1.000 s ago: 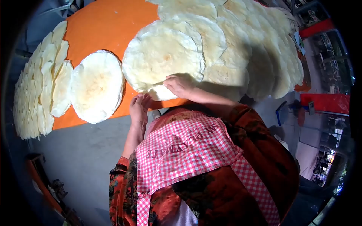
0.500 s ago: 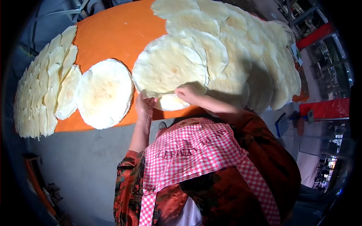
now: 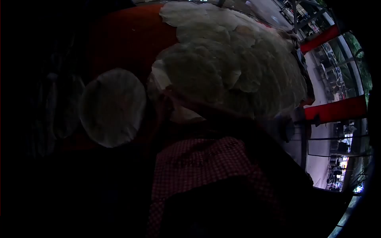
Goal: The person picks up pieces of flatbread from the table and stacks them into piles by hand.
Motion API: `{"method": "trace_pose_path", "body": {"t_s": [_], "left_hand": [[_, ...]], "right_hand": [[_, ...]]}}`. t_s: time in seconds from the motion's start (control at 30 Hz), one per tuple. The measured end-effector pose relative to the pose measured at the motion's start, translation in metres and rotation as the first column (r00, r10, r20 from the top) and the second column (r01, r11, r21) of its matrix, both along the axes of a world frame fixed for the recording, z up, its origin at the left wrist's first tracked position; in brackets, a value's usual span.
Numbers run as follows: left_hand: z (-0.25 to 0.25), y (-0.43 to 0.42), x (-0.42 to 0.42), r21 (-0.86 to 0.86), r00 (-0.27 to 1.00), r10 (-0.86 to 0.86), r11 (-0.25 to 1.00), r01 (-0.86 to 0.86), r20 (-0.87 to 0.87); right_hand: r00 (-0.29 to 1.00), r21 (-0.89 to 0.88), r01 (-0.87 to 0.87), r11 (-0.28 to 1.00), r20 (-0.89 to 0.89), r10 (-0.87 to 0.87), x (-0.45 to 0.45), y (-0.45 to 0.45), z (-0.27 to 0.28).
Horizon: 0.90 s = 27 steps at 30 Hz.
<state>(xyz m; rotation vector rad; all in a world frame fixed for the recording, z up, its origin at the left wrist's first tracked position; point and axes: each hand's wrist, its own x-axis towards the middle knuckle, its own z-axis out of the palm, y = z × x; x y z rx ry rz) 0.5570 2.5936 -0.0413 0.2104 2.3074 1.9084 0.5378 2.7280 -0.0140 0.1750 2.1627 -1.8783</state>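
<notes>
The view is very dark now. Thin round flatbreads overlap in a broad layer on the right of the cloth. My right hand [image 3: 171, 94] is closed at the near left edge of a large flatbread [image 3: 194, 73], whose edge seems lifted or folded back. Beside it, a paler strip of flatbread [image 3: 160, 75] shows. My left hand [image 3: 162, 106] is close by, below and left of the right hand, at the same edge; its fingers are lost in shadow. A separate round flatbread [image 3: 113, 107] lies to the left of both hands.
An orange cloth [image 3: 131, 37] covers the surface under the flatbreads. More overlapping flatbreads [image 3: 69, 105] at the far left are barely visible. A red-and-white checked apron [image 3: 198, 162] is in front of me. Red panels [image 3: 337, 109] and a lit background stand at the right.
The scene has gone from brightly lit to dark. My right hand has moved left, nearer my left hand. The big flatbread's left edge has shifted right, exposing a pale strip.
</notes>
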Motion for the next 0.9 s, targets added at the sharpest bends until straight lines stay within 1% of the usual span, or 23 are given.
{"method": "trace_pose_path", "body": {"t_s": [0.07, 0.17, 0.2, 0.27, 0.3, 0.33, 0.37, 0.4, 0.43, 0.47, 0.5, 0.53, 0.6, 0.63, 0.7, 0.77, 0.8, 0.9], "left_hand": [[0.003, -0.002, -0.007, 0.062, 0.995, -0.042, 0.997, 0.036, 0.092], [0.005, -0.005, -0.015, 0.133, 0.981, -0.091, 0.989, 0.068, 0.173], [0.008, -0.005, -0.018, 0.155, 0.977, -0.104, 0.985, 0.075, 0.186], [0.014, -0.005, -0.02, 0.216, 0.971, -0.096, 0.975, 0.047, 0.22], [0.011, -0.004, -0.021, 0.222, 0.964, -0.089, 0.975, 0.033, 0.249], [0.008, -0.004, -0.022, 0.228, 0.957, -0.082, 0.974, 0.017, 0.277], [-0.048, -0.005, -0.031, -0.056, 0.993, -0.119, 0.992, 0.117, -0.027], [-0.052, -0.006, -0.033, -0.063, 0.991, -0.127, 0.99, 0.124, -0.045], [-0.055, -0.007, -0.035, -0.071, 0.989, -0.135, 0.989, 0.13, -0.063], [-0.005, -0.007, -0.029, 0.204, 0.973, -0.102, 0.977, 0.059, 0.208], [0.032, -0.006, -0.026, 0.434, 0.876, -0.137, 0.896, -0.089, 0.463], [0.044, -0.006, -0.024, 0.444, 0.86, -0.139, 0.889, -0.11, 0.491], [0.057, -0.006, -0.023, 0.463, 0.828, -0.141, 0.873, -0.154, 0.543], [0.055, -0.005, -0.023, 0.453, 0.83, -0.13, 0.878, -0.158, 0.542], [0.05, -0.004, -0.024, 0.429, 0.834, -0.107, 0.888, -0.165, 0.541], [0.055, -0.005, -0.026, 0.444, 0.829, -0.137, 0.884, -0.145, 0.543], [0.056, -0.005, -0.027, 0.451, 0.825, -0.151, 0.882, -0.136, 0.544], [0.03, -0.006, -0.036, 0.485, 0.784, -0.202, 0.863, -0.141, 0.588]], "right_hand": [[0.998, -0.057, 0.019, 0.998, 0.054, -0.016, -0.003, -0.001, -0.003], [0.996, 0.087, -0.068, 0.994, -0.054, 0.073, -0.011, 0.006, -0.02], [1.0, 0.008, -0.016, 1.0, -0.011, 0.016, -0.012, 0.008, -0.031], [0.993, -0.142, 0.099, 0.985, 0.081, -0.088, -0.014, 0.004, -0.032], [0.995, -0.169, 0.089, 0.982, 0.054, -0.081, -0.01, 0.007, -0.032], [0.997, -0.196, 0.078, 0.978, 0.026, -0.074, -0.001, 0.002, 0.008], [0.996, -0.194, 0.085, 0.977, 0.005, -0.086, 0.001, 0.0, 0.022], [0.995, -0.193, 0.092, 0.977, -0.016, -0.097, 0.004, -0.002, 0.036], [0.991, -0.166, 0.122, 0.978, -0.028, -0.129, 0.004, -0.002, 0.038], [0.985, -0.122, 0.118, 0.985, -0.112, -0.132, 0.002, 0.0, 0.026], [0.972, -0.075, 0.121, 0.99, -0.195, -0.134, -0.001, 0.003, 0.013], [0.935, -0.004, 0.098, 0.995, -0.342, -0.094, -0.008, 0.01, -0.033], [0.89, 0.109, 0.125, 0.986, -0.451, -0.063, -0.012, 0.016, -0.06], [0.902, 0.148, 0.162, 0.976, -0.423, -0.086, -0.011, 0.015, -0.058], [0.927, 0.204, 0.18, 0.962, -0.363, -0.096, -0.008, 0.014, -0.053], [0.95, 0.239, 0.143, 0.96, -0.306, -0.065, -0.003, 0.01, -0.008], [0.942, 0.235, 0.133, 0.963, -0.333, -0.049, -0.001, 0.01, 0.001], [0.918, 0.205, 0.093, 0.974, -0.396, -0.004, 0.003, 0.012, 0.016]]}}
